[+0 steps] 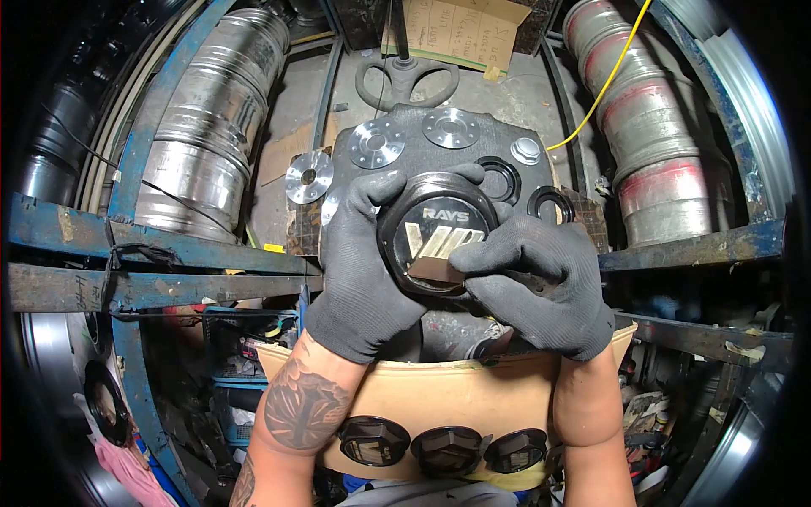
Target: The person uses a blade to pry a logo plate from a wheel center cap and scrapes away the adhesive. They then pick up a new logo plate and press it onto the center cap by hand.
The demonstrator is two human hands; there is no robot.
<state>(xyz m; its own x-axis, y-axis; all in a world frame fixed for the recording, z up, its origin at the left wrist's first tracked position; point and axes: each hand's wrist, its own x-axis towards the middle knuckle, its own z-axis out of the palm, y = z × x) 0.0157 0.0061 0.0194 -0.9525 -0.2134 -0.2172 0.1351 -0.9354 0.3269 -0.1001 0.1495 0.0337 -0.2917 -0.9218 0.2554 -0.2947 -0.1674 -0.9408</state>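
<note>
My left hand (359, 266), in a dark grey glove, is wrapped round the side of a black wheel center cap (435, 207) with "RAYS" and large worn pale letters on its face. The cap's face is turned up toward me. Between the thumb and fingers of my gloved right hand (541, 283) is a small flat brown piece (435, 269), which lies against the lower part of the cap's face. Its material is hard to tell.
Round metal discs (377, 144), black rings (498, 180) and a silver cap (525, 150) lie on a dark covered surface. Three more black caps (448, 450) rest on cardboard (473, 393) near me. Blue metal racks (228, 245) with wheel rims (203, 110) flank both sides.
</note>
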